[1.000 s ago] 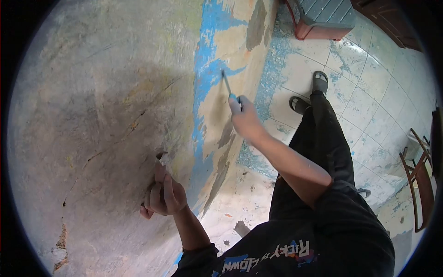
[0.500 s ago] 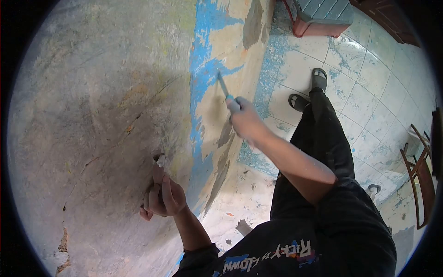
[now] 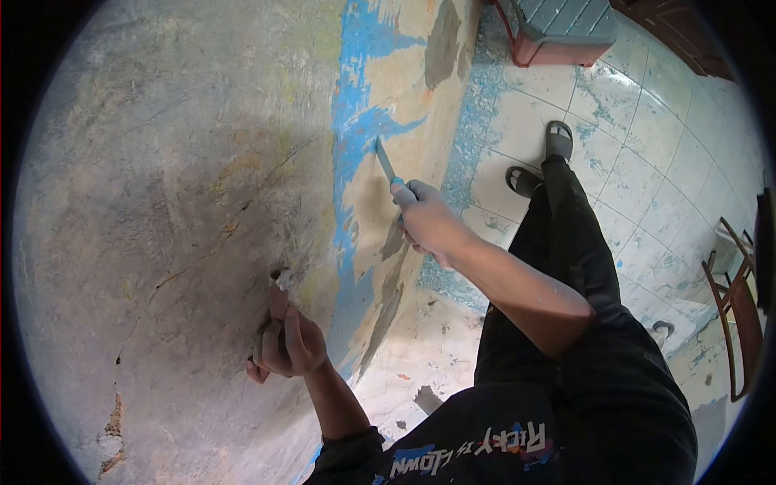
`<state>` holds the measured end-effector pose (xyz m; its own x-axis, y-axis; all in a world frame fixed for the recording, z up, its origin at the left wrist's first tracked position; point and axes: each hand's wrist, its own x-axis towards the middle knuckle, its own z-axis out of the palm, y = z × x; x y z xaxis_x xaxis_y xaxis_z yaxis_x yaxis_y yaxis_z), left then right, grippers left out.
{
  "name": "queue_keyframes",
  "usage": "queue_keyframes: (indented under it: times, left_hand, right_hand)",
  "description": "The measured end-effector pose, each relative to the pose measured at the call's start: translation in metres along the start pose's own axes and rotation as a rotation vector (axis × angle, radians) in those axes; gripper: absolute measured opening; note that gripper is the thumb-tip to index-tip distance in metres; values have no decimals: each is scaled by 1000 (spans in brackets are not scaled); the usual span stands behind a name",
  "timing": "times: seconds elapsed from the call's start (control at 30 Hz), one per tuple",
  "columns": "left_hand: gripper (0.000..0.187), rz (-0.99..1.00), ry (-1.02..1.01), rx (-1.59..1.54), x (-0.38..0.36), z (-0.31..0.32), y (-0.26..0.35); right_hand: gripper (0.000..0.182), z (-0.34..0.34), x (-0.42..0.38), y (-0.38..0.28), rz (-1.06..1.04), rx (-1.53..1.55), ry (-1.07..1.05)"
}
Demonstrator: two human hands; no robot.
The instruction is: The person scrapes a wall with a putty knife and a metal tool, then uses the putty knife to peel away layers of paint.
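Note:
My right hand is closed around the handle of a scraper with a narrow blade. The blade's tip rests at the lower edge of a patch of blue paint on the wall. My left hand is at the grey part of the wall, its fingers curled and pressed together. A small whitish crumpled bit shows at its upper end, beside a dark hollow. What the fingers hold is too small to make out.
A grey and red step stool stands at the top right. Blue flakes lie on the tiled floor along the wall. My sandalled feet are on the tiles. A wooden chair is at the far right.
The scraper and my right hand have moved slightly down, and the blade's tip is lower on the wall. My left hand has hardly moved.

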<state>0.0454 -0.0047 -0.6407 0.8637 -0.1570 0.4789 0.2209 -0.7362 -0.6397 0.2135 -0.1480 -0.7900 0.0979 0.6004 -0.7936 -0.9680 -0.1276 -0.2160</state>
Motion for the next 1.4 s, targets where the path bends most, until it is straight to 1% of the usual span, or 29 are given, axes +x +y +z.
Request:
queue_keyframes:
  times: [0.33,0.43,0.53,0.63,0.73,0.83,0.93,1.03,1.1,1.13,1.2,1.33,1.4]
  left_hand:
    - [19,-23,-8,-23,3,-1,1]
    - [19,-35,-34,-13,3,-5,1]
    - [19,-47,-30,0,0,-2,2]
    - [19,-34,-30,0,0,-2,0]
    - [20,-25,-43,-12,0,-4,0]
    - [21,-14,-44,-17,2,-4,-1]
    - [23,-18,-50,-21,2,-4,1]
    - [26,-48,-68,-61,4,-7,1]
    - [27,-94,-96,-141,12,-13,3]
    - [28,-87,-67,-149,21,-16,5]
    - [28,-71,-20,-158,40,-28,9]
    - [29,-73,-81,-247,62,-25,12]
    - [29,-56,-90,-290,71,-19,14]
  right_hand:
    - [42,0,-5,1,35,28,-15]
    - [38,-5,-2,4,-5,-73,29]
    - [41,5,16,27,-196,-236,150]
    - [43,8,11,27,-217,-240,197]
    - [43,-2,16,30,-166,-211,172]
    - [42,-18,10,27,-228,-298,173]
    - [39,-33,23,30,-198,-201,216]
    - [27,-24,27,36,-341,-72,325]
    - [22,-20,21,29,-353,-46,198]
    - [21,-19,15,21,-359,-30,139]
    - [17,-11,1,7,-247,58,83]
    - [14,-1,-3,-7,-79,160,27]
    - [12,-1,5,-16,-81,109,99]
